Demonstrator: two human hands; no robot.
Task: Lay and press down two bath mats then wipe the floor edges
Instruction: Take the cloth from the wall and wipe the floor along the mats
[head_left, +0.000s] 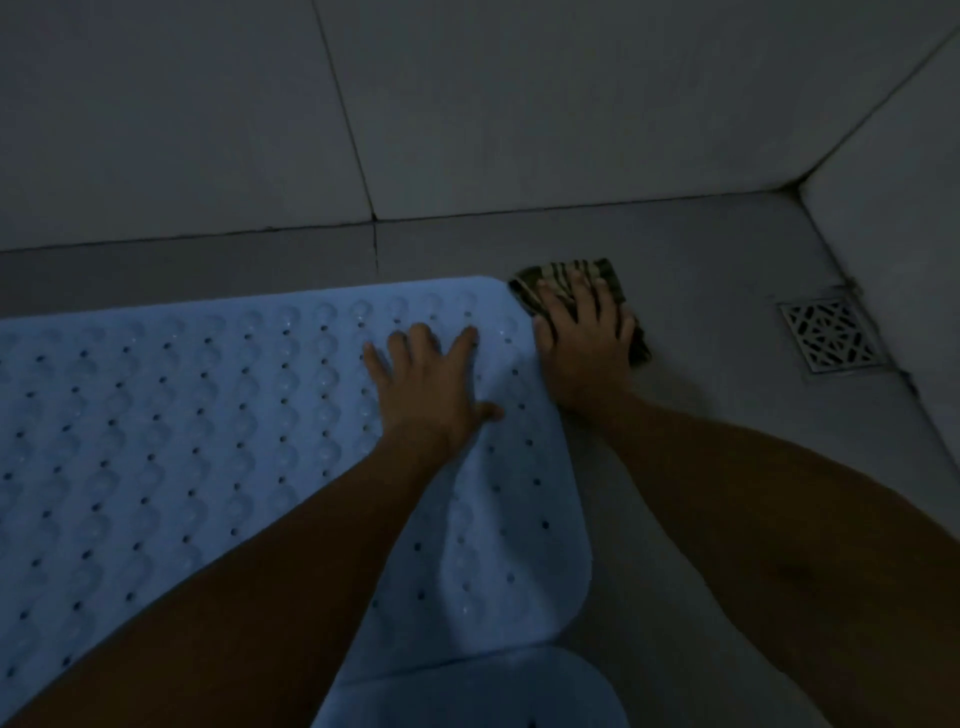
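Pale blue and rubbery, the bath mat (182, 415) lies flat on the grey tiled floor (701, 415), its long far edge running close along the foot of the wall (519, 104). Its surface is covered in rows of round raised bumps, with small dark holes dotted between them, and its corners are rounded. The far right corner of the mat sits just beside a folded cloth (576, 275). A second blue mat (467, 696) of the same colour shows at the near edge of the floor, and its rounded end touches or slightly overlaps the first one; which lies on top cannot be told in the dim light.

The left hand (431, 384) rests palm down on the first mat near its far right corner, fingers straight and spread, pressing on the bumpy surface. The right hand (582, 343) lies flat on the cloth, fingers straight and slightly apart, holding it against the floor just off the mat's right edge. The cloth is dark with pale stripes, and it sticks out beyond the fingertips and to the right of the hand.

Further right, in the corner of the floor where two walls meet, a square metal drain cover (831, 335) with a patterned grille is set into the tiles, well apart from the cloth.
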